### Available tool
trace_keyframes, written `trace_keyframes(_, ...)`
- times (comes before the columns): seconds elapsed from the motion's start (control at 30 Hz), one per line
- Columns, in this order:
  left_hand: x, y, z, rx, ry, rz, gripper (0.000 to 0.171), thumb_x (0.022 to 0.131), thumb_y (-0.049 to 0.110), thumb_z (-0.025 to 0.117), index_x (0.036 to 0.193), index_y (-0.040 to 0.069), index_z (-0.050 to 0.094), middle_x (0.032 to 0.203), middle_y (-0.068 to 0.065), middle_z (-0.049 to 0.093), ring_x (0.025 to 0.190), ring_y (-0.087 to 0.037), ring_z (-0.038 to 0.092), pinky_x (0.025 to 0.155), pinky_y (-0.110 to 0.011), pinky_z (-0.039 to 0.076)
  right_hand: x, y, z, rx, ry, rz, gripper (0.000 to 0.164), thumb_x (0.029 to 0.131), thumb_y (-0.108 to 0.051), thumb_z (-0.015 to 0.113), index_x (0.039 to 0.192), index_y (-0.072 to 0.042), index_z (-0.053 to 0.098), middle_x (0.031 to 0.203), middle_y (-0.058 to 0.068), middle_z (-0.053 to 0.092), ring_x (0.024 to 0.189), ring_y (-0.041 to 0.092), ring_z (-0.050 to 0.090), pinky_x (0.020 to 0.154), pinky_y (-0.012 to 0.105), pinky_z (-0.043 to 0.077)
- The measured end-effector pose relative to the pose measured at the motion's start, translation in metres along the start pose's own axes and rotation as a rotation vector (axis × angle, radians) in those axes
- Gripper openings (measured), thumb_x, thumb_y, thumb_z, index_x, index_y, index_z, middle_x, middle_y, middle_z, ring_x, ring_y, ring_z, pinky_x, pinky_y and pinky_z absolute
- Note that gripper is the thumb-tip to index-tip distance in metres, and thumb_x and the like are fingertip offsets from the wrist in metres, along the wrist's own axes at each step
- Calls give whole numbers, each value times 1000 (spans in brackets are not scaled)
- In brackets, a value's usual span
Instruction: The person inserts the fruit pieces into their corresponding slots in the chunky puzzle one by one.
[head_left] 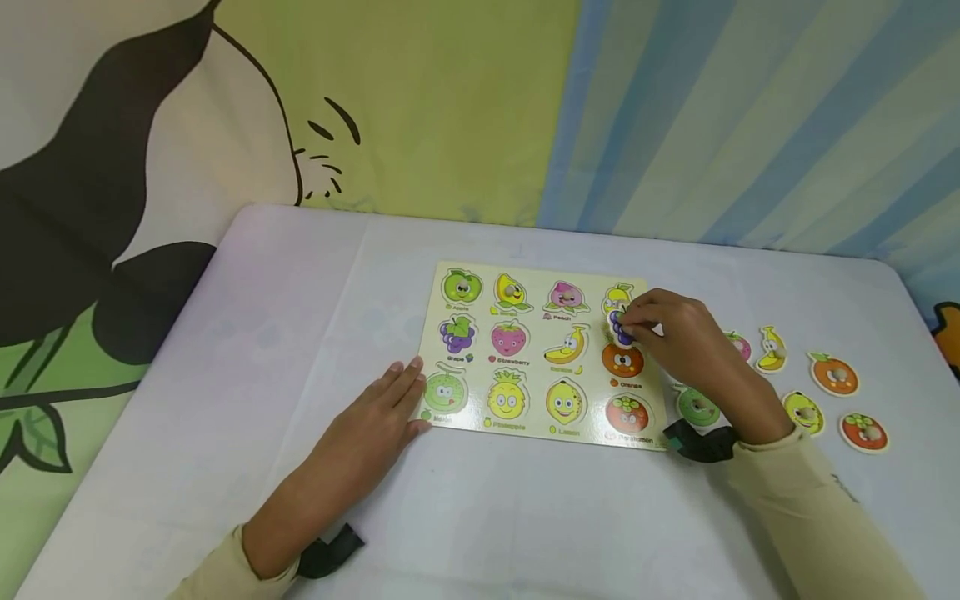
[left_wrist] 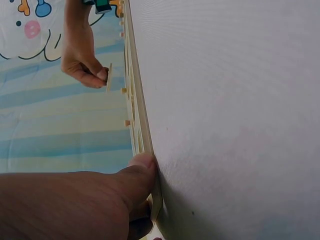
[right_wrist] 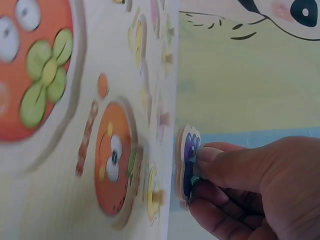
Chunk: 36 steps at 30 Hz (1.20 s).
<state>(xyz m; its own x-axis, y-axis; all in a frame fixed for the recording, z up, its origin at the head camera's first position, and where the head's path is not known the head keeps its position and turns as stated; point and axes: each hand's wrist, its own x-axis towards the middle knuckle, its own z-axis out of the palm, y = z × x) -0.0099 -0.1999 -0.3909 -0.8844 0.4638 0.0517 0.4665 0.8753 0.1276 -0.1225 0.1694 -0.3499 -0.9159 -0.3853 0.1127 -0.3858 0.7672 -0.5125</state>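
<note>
My right hand (head_left: 686, 333) pinches a purple grape puzzle piece (right_wrist: 189, 162) by its face, between thumb and fingers. In the head view it overlaps the right side of the wooden fruit puzzle board (head_left: 480, 425), between the pear piece (head_left: 617, 297) and the printed orange (head_left: 622, 360). The board's grape spot (head_left: 457, 335) lies at the left of its middle row. At the board's lower left corner rests my left hand (head_left: 382, 408), with fingers straight and fingertips at the left edge. In the left wrist view its thumb (left_wrist: 142, 167) presses along the board's edge.
Knobbed apple (head_left: 461, 287), mango (head_left: 511, 292) and peach (head_left: 566, 297) pieces sit in the board's top row. Right of the board lie loose banana (head_left: 771, 350), orange (head_left: 834, 375), lemon (head_left: 804, 413), red fruit (head_left: 864, 433) and melon (head_left: 697, 407) pieces, plus a partly hidden pink one (head_left: 738, 345).
</note>
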Motion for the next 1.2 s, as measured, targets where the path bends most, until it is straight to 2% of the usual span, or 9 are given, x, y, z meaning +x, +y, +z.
trace_keyframes(0.17,0,0,0,-6,0,-1,61,88,23,75,136,-8,51,147,-20,42,136,-39,38,104,-44,40,7,-9,7,43,-13,-31,15,84,11,69,97,5,74,104,16,64,97,31,62,77,46,57)
trace_keyframes(0.5,1,0,1,-10,3,5,61,88,23,75,135,-8,52,147,-20,43,135,-39,38,105,-45,40,16,-20,16,75,22,-129,16,83,13,70,96,4,74,101,11,65,90,24,63,71,37,56)
trace_keyframes(0.8,1,-1,1,-2,-9,-4,62,87,23,75,135,-8,51,147,-21,42,135,-39,38,104,-45,40,23,-37,16,103,19,-113,15,84,12,69,95,4,74,102,10,64,92,24,63,75,38,55)
trace_keyframes(0.97,1,-1,1,6,6,7,62,87,23,76,135,-8,52,146,-21,43,134,-40,39,104,-45,41,27,-45,19,123,21,-122,14,85,10,69,96,4,75,102,11,64,94,25,63,78,41,55)
trace_keyframes(1.2,1,-1,1,-4,16,17,61,88,23,75,135,-9,52,146,-21,43,134,-39,40,105,-45,40,34,-60,26,146,-5,-106,15,86,8,69,98,2,75,103,9,64,95,23,62,76,36,55)
